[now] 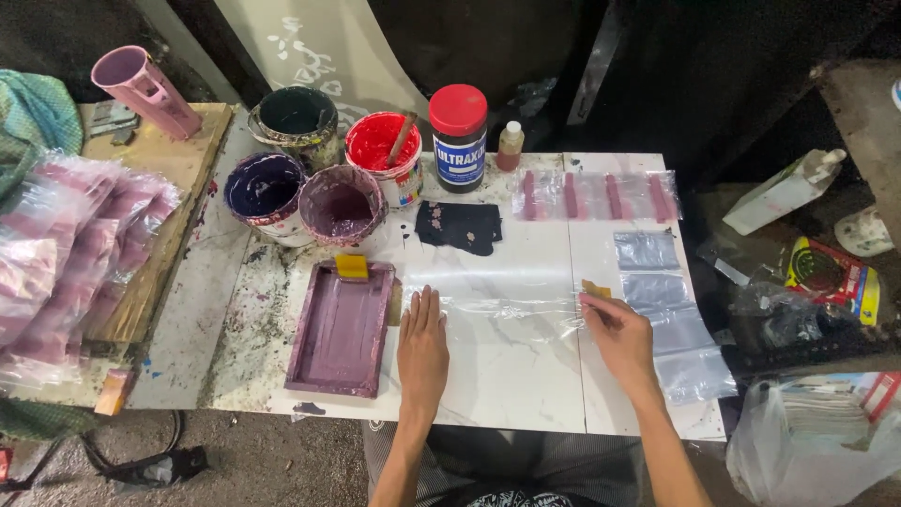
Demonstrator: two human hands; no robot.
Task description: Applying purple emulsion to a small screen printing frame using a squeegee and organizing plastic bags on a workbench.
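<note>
White marble-patterned tabletop (507, 376), stained with ink at its left end, is seen from above; a clear flat plastic bag (502, 314) is spread on it in front of the person. The left hand (422, 347) is laid flat and open on the bag's left edge, fingers straight; the right hand (615, 329) is pinched at the bag's right end, where a small tan piece (594, 288) sits by the fingertips. A purple rectangular printing frame (343, 329) with a yellow scraper (352, 266) lies just left; four open ink tubs (319, 169) and a red-capped dark jar (459, 136) are ranged behind; printed bags (596, 195) are laid out beyond.
</note>
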